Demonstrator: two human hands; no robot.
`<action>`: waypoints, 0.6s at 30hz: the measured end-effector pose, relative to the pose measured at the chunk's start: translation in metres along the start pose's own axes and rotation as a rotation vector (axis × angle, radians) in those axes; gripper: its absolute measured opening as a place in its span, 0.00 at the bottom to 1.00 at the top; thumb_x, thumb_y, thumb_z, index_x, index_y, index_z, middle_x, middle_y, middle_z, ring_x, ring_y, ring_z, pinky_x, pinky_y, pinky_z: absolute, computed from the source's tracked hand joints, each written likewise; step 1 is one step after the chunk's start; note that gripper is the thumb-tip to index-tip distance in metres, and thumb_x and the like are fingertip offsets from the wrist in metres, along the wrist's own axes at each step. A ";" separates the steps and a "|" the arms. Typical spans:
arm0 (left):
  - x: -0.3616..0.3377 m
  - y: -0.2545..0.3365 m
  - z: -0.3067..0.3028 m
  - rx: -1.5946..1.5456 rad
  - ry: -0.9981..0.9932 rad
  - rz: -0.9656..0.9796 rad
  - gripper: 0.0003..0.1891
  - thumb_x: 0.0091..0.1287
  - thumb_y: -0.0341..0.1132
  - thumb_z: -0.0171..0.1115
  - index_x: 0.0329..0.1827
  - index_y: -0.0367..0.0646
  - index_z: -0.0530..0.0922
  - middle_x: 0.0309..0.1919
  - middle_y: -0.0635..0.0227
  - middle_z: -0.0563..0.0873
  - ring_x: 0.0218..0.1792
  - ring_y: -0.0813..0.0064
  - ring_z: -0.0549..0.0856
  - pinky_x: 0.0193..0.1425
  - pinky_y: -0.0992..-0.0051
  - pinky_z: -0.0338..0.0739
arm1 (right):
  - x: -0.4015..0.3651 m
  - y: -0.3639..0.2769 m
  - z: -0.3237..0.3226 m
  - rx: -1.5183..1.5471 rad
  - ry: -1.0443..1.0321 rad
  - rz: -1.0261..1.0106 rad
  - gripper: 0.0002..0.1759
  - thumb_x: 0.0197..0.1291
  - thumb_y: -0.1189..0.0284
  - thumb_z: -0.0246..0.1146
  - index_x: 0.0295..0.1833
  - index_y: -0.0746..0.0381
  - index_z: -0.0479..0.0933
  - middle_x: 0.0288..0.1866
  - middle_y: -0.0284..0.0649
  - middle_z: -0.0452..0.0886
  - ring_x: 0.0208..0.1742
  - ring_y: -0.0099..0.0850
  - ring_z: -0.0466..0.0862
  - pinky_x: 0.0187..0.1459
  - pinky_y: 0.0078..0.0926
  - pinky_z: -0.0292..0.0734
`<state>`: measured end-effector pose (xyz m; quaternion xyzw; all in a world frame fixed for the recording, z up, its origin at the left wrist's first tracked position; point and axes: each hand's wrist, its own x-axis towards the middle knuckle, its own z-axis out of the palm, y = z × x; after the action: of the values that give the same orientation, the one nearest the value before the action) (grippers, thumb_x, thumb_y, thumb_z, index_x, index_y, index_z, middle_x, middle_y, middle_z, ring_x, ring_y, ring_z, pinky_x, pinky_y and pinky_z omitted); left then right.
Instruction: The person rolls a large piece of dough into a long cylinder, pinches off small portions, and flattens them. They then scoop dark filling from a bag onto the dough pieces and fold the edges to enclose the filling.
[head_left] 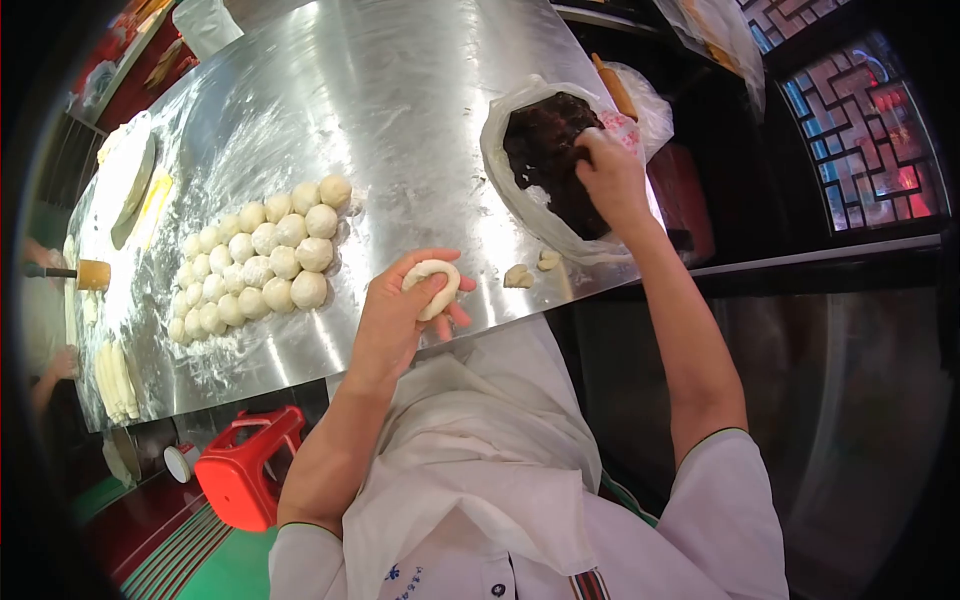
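Note:
My left hand [405, 310] holds a hollowed piece of white dough [443, 303] near the table's front edge, its thumb pressed into the middle. At the right, my right hand [608, 175] reaches into a bag of dark filling [550, 150], its fingers closed at the filling; what they grip is too small to make out. The white plastic of the bag [497, 150] is folded down around the filling. Two small dough scraps [518, 277] lie between my hands. Left of my left hand, several floured dough balls [285, 262] stand in rows.
The metal table [420, 110] carries flour at its left. Dough strips [116, 380] and a wooden-headed tool [93, 275] lie at the far left, where another person's hand [64, 362] shows. A red stool [240, 470] stands below. A rolling pin [614, 88] lies beyond the bag.

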<state>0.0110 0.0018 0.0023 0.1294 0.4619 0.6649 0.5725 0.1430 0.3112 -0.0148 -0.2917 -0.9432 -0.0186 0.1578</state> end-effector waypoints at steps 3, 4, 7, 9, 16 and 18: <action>0.001 0.002 0.003 0.058 0.109 0.012 0.19 0.76 0.29 0.55 0.68 0.33 0.73 0.49 0.49 0.88 0.44 0.67 0.90 0.43 0.74 0.85 | -0.018 0.014 -0.002 0.701 0.197 0.147 0.20 0.55 0.84 0.64 0.55 0.61 0.80 0.51 0.46 0.86 0.49 0.35 0.86 0.53 0.27 0.79; 0.004 0.000 0.001 0.041 0.098 0.018 0.20 0.77 0.30 0.54 0.69 0.33 0.72 0.52 0.50 0.87 0.47 0.66 0.89 0.47 0.73 0.85 | -0.021 0.003 -0.011 0.706 0.191 0.142 0.20 0.55 0.84 0.64 0.55 0.61 0.80 0.51 0.46 0.86 0.49 0.35 0.86 0.53 0.27 0.79; 0.017 -0.011 0.002 -0.084 0.064 0.081 0.22 0.77 0.30 0.52 0.71 0.32 0.70 0.60 0.51 0.83 0.55 0.63 0.86 0.57 0.69 0.83 | -0.038 -0.045 -0.053 1.366 -0.117 0.372 0.22 0.63 0.85 0.62 0.64 0.65 0.74 0.54 0.37 0.81 0.49 0.22 0.80 0.54 0.21 0.76; 0.025 -0.012 0.009 -0.203 -0.007 0.159 0.22 0.81 0.35 0.52 0.72 0.30 0.69 0.67 0.54 0.79 0.65 0.63 0.81 0.68 0.65 0.77 | -0.046 -0.076 -0.062 1.492 -0.154 0.280 0.23 0.63 0.85 0.64 0.64 0.66 0.74 0.53 0.37 0.83 0.47 0.21 0.81 0.51 0.21 0.77; 0.025 0.005 0.026 -0.281 -0.105 0.256 0.23 0.80 0.41 0.59 0.69 0.33 0.74 0.59 0.64 0.83 0.60 0.75 0.82 0.67 0.72 0.77 | -0.060 -0.139 -0.057 0.942 0.055 -0.001 0.16 0.54 0.83 0.71 0.50 0.64 0.84 0.45 0.38 0.84 0.44 0.32 0.83 0.45 0.30 0.79; 0.023 0.007 0.024 -0.237 -0.042 0.259 0.22 0.79 0.39 0.61 0.68 0.34 0.75 0.58 0.65 0.83 0.59 0.76 0.82 0.65 0.73 0.77 | -0.059 -0.145 -0.050 0.854 0.141 -0.090 0.19 0.54 0.83 0.71 0.53 0.64 0.83 0.48 0.44 0.82 0.44 0.39 0.83 0.43 0.33 0.79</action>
<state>0.0162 0.0341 0.0121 0.1333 0.3479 0.7800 0.5028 0.1231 0.1526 0.0231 -0.1570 -0.8649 0.3467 0.3273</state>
